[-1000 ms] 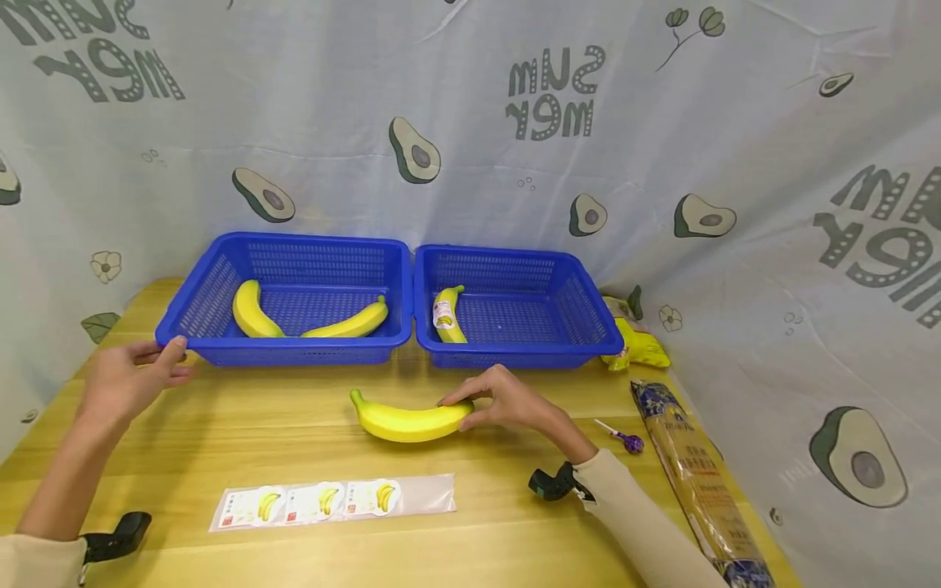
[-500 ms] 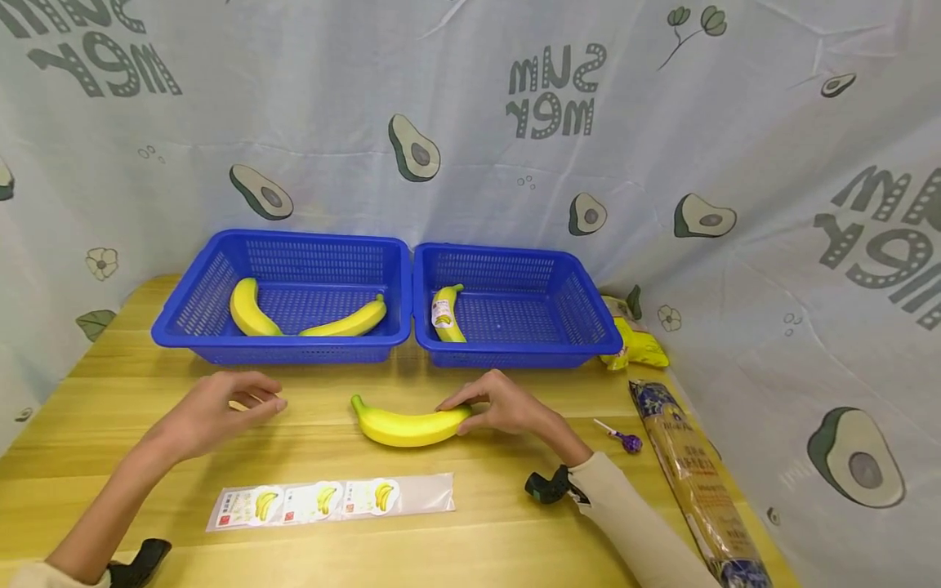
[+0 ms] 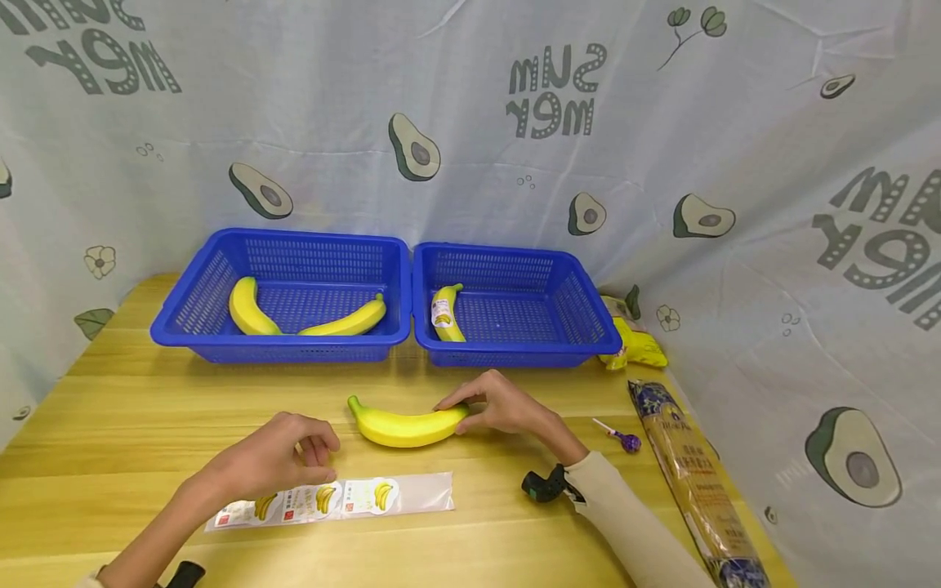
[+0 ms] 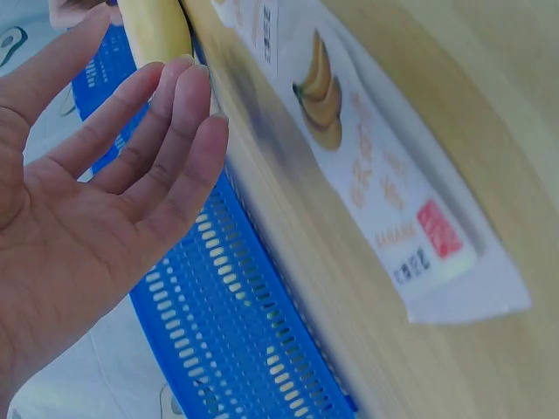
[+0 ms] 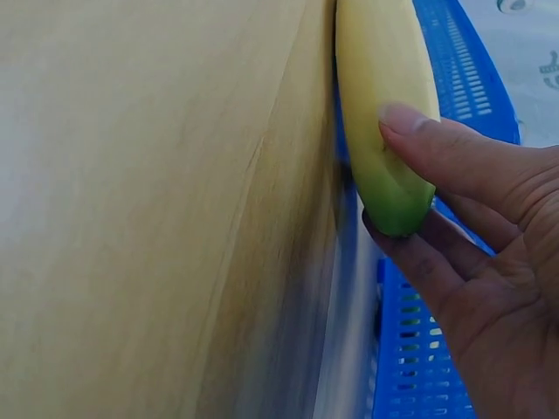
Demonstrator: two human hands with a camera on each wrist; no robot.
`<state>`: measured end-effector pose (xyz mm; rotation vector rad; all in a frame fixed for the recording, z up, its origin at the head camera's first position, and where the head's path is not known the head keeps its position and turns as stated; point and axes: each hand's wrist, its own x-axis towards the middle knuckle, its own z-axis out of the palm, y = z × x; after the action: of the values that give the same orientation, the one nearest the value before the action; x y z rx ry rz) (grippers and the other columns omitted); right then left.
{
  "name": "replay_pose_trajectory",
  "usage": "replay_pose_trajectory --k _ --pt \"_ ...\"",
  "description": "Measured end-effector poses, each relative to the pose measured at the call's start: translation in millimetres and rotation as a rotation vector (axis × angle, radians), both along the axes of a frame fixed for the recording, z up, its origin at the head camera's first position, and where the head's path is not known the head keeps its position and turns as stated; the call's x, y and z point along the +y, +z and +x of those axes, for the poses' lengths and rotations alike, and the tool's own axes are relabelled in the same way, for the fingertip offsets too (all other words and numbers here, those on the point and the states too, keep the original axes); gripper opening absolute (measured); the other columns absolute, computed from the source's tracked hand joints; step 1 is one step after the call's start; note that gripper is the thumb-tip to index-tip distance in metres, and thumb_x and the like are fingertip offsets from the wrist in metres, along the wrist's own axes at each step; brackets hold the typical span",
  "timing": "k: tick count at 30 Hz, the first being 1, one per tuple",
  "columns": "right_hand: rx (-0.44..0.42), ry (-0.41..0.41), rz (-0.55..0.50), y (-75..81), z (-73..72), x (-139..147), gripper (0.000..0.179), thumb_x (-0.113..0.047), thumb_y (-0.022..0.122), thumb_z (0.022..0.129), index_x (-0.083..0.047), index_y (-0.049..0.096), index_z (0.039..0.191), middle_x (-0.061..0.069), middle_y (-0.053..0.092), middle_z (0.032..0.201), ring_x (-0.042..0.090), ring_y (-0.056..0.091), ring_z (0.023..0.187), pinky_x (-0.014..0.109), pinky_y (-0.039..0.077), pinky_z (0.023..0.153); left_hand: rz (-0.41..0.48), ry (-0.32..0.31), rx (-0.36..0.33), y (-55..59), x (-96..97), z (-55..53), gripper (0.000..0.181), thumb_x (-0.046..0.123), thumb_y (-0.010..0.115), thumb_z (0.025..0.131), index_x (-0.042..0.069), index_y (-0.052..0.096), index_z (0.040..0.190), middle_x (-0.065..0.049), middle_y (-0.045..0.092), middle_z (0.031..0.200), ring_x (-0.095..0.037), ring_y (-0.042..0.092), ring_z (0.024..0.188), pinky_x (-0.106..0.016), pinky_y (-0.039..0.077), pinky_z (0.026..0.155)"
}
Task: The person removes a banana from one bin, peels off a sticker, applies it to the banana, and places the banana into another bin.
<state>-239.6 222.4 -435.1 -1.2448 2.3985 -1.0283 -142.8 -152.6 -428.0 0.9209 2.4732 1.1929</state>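
Note:
A yellow banana (image 3: 404, 428) with a green stem lies sideways over the middle of the table. My right hand (image 3: 501, 406) pinches its right end between thumb and fingers; the right wrist view shows the thumb on the green-tipped end of the banana (image 5: 384, 78). My left hand (image 3: 272, 457) hovers over the left part of a clear strip of banana stickers (image 3: 371, 496), its fingers loosely bent and holding nothing. In the left wrist view the palm of the left hand (image 4: 96, 201) is beside the sticker strip (image 4: 376, 175), and part of the strip is hidden from the head view.
At the back stand two blue baskets; the left basket (image 3: 279, 353) holds two bananas (image 3: 345, 320), the right basket (image 3: 515, 353) one stickered banana (image 3: 448, 314). To the right lie a lollipop (image 3: 628, 442), a long clear package (image 3: 694, 482) and a yellow packet (image 3: 641, 347).
My left hand has left the left basket's front rim and come right and nearer, over the sticker strip. My right hand keeps its grip on the banana in nearly the same place.

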Motion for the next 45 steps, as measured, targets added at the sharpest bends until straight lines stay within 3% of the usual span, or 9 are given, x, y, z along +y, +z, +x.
replay_pose_trajectory --k 7,13,18,26,35,45 --pt "0.013 -0.008 0.007 -0.8 1.5 2.9 0.038 0.001 0.089 0.086 -0.002 0.080 0.122 0.009 0.080 0.121 0.026 0.075 0.117 0.030 0.059 0.102 -0.124 0.018 0.012 -7.9 12.1 8.3 0.035 0.016 0.098 0.079 0.011 0.072 0.101 0.007 0.061 0.089 -0.006 0.055 0.081 -0.027 0.054 0.071" --pt "0.004 -0.014 0.012 -1.5 0.9 4.2 0.037 0.000 0.088 0.087 -0.002 0.080 0.123 0.009 0.080 0.122 0.026 0.075 0.119 0.030 0.058 0.103 -0.235 0.078 0.103 -14.8 20.8 18.1 0.046 0.027 0.103 0.070 0.020 0.069 0.100 0.011 0.054 0.091 -0.006 0.049 0.084 -0.027 0.046 0.072" --pt "-0.008 -0.009 0.006 -2.8 -0.4 5.7 0.037 0.002 0.087 0.088 0.000 0.079 0.124 0.011 0.079 0.123 0.028 0.074 0.120 0.031 0.058 0.104 -0.302 0.103 0.190 -19.2 25.7 21.9 0.054 0.025 0.104 0.063 0.022 0.065 0.100 0.012 0.049 0.090 -0.005 0.046 0.085 -0.029 0.043 0.071" --pt "0.043 -0.003 0.047 -2.2 -2.1 3.0 0.039 -0.003 0.089 0.089 -0.005 0.079 0.127 0.007 0.079 0.125 0.024 0.073 0.122 0.037 0.057 0.108 -0.271 0.155 0.121 -18.7 28.1 24.0 0.055 0.020 0.105 0.064 0.020 0.060 0.097 0.010 0.051 0.088 -0.007 0.046 0.084 -0.028 0.042 0.071" --pt "0.056 -0.024 0.079 -1.3 -0.2 1.3 0.041 -0.009 0.090 0.089 -0.007 0.079 0.128 0.005 0.078 0.127 0.022 0.072 0.124 0.035 0.054 0.111 -0.237 0.157 0.141 -22.5 34.1 28.7 0.050 0.013 0.103 0.063 0.020 0.061 0.089 0.010 0.047 0.092 -0.007 0.042 0.087 -0.028 0.047 0.072" --pt "0.063 -0.016 0.061 1.8 4.4 1.1 0.043 -0.009 0.088 0.091 -0.004 0.076 0.131 0.009 0.077 0.130 0.027 0.071 0.126 0.040 0.055 0.110 -0.183 0.135 0.051 -20.2 37.0 27.1 0.055 0.004 0.098 0.066 0.018 0.058 0.100 0.006 0.051 0.086 -0.009 0.046 0.081 -0.027 0.039 0.071"
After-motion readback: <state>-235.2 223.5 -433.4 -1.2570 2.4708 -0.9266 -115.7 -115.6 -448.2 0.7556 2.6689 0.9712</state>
